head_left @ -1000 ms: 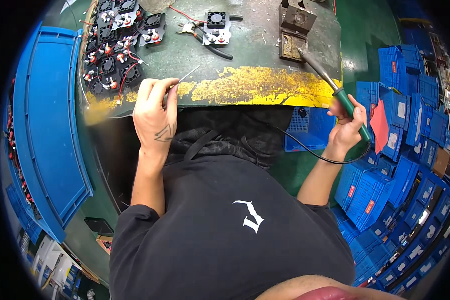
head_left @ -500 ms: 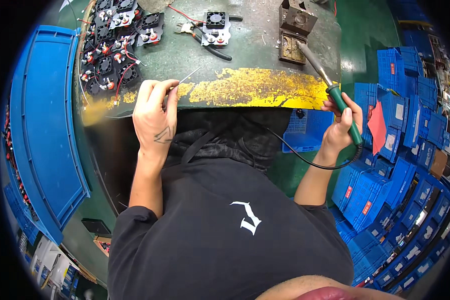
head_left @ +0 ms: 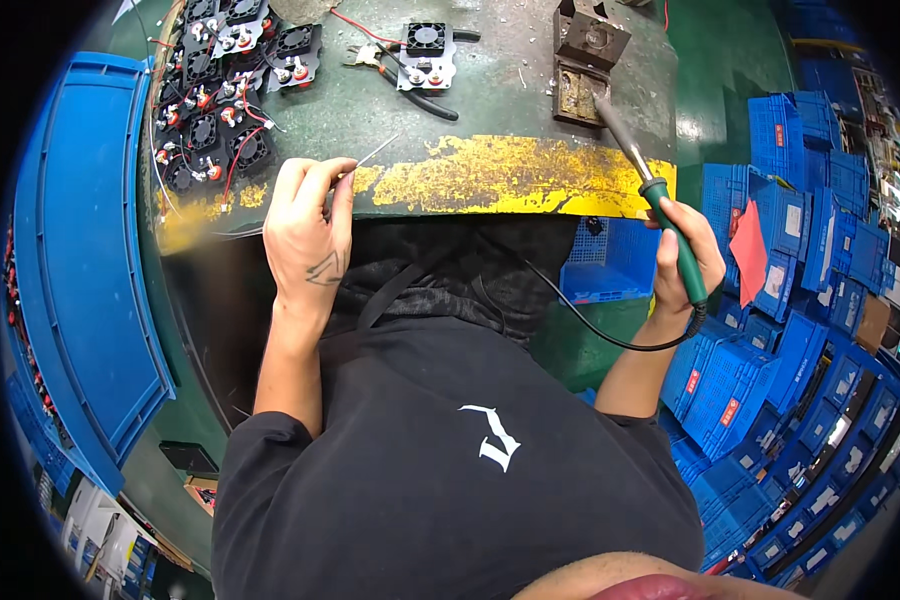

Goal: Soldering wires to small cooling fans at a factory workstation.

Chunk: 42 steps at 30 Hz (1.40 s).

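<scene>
My right hand (head_left: 688, 255) is wrapped round the green handle of a soldering iron (head_left: 682, 240). The iron's metal tip rests at a small open metal box (head_left: 578, 96) with a crusty yellowish inside. In a pinch between thumb and forefinger, my left hand (head_left: 308, 225) holds a thin strand of solder wire (head_left: 378, 150), pointing up and right over the table's worn yellow edge. Farther off lies a metal plate with a black fan (head_left: 426, 40) and two terminals, on top of pliers (head_left: 435, 105) with black and orange handles.
Several fan assemblies (head_left: 205, 130) with red and black wires crowd the table's left side. A large blue bin (head_left: 95, 270) stands left of the table (head_left: 500, 120). Stacked blue crates (head_left: 730, 370) fill the right. The iron's black cord (head_left: 610, 340) loops below my right hand.
My right hand has tilted the soldering iron more upright, its handle end lower, with the tip still at the metal box. The left hand stays almost unmoved.
</scene>
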Available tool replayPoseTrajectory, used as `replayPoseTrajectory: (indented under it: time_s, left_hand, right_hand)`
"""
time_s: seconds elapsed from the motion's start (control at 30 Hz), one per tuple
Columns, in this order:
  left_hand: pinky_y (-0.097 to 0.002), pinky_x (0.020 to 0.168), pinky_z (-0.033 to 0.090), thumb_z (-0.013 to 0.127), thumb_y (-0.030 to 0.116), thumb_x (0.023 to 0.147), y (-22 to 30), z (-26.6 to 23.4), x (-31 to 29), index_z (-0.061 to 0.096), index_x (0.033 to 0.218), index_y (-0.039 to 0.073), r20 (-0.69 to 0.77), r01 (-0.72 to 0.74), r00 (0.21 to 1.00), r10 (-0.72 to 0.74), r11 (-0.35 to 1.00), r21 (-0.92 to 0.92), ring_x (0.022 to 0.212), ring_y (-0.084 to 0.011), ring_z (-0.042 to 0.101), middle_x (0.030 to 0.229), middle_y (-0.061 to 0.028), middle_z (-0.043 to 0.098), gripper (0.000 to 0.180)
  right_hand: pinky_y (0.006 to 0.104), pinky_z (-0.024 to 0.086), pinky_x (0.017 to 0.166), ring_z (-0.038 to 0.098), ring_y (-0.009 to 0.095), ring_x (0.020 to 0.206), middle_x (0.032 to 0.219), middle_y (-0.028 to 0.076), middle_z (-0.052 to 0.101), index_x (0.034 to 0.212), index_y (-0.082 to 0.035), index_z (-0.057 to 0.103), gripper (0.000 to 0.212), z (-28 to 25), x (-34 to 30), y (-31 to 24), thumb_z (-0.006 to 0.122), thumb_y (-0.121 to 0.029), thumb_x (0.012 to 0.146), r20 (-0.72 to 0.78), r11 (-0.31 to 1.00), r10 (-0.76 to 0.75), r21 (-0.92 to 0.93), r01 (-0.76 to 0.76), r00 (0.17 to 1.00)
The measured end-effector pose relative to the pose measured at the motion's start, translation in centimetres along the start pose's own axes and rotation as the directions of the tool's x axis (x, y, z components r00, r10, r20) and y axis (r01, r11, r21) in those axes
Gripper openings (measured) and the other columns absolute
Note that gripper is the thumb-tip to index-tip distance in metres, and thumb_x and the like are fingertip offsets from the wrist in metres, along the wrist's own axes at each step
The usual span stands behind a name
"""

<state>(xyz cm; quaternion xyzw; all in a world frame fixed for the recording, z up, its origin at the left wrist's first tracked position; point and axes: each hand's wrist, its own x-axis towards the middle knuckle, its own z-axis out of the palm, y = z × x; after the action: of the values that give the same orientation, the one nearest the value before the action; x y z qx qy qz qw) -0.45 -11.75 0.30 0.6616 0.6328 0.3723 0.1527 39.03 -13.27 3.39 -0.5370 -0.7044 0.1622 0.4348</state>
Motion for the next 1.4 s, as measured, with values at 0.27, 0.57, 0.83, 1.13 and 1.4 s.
replayPoseTrajectory:
  time_s: [0.27,0.57,0.83,1.13,1.4]
  left_hand:
    - [-0.0338,0.066,0.052,0.074,0.002,0.091,0.1,-0.1,-0.1,0.072,0.105,0.005,0.026,0.014,1.0,-0.014,1.0,0.012,0.072,-0.0241,0.064,0.093,-0.0095,0.063,0.014]
    - [-0.034,0.065,0.051,0.074,0.001,0.091,0.3,-0.2,0.3,0.072,0.105,0.005,0.037,0.002,0.999,-0.002,1.0,0.002,0.07,-0.0244,0.062,0.093,-0.0094,0.063,0.015]
    - [-0.0333,0.066,0.052,0.074,0.0,0.09,-0.3,-0.3,0.0,0.072,0.105,0.004,0.033,0.031,0.999,-0.03,0.999,-0.016,0.073,-0.0245,0.064,0.094,-0.01,0.063,0.016]
    - [-0.0338,0.066,0.051,0.073,0.0,0.09,-0.2,-0.2,0.0,0.072,0.105,0.005,0.027,0.025,0.999,-0.024,1.0,-0.009,0.072,-0.0239,0.063,0.093,-0.0092,0.063,0.016]
    - [-0.0339,0.067,0.051,0.073,0.001,0.09,-0.5,-0.9,0.3,0.073,0.105,0.005,0.021,0.038,0.999,-0.038,0.999,0.007,0.073,-0.0247,0.064,0.093,-0.0097,0.063,0.016]
  right_hand:
    - [0.0363,0.061,0.075,0.073,0.028,0.081,0.102,0.025,0.072,0.114,0.01,0.07,0.029,-0.5,-0.5,-1.0,0.06,-0.004,0.091,0.017,0.996,-0.073,-0.051,0.074,0.997]
    - [0.0394,0.063,0.065,0.074,0.029,0.075,0.097,0.029,0.073,0.126,0.009,0.06,0.051,2.5,-2.4,2.5,0.048,-0.035,0.104,-0.26,0.766,0.537,0.549,-0.335,0.802]
    - [0.0344,0.063,0.068,0.074,0.024,0.078,0.096,0.019,0.076,0.126,0.001,0.066,0.047,1.9,-2.9,4.4,0.051,-0.038,0.106,-0.019,0.283,0.817,0.884,-0.372,0.576]
    - [0.0347,0.065,0.074,0.076,0.024,0.086,0.104,0.02,0.075,0.128,0.002,0.064,0.046,1.2,-2.9,4.1,0.054,-0.037,0.106,-0.012,0.269,0.815,0.893,-0.36,0.579]
    - [0.0354,0.066,0.073,0.076,0.026,0.085,0.103,0.022,0.075,0.129,0.003,0.064,0.046,0.9,-3.2,3.6,0.053,-0.036,0.106,-0.056,0.337,0.801,0.865,-0.371,0.597]
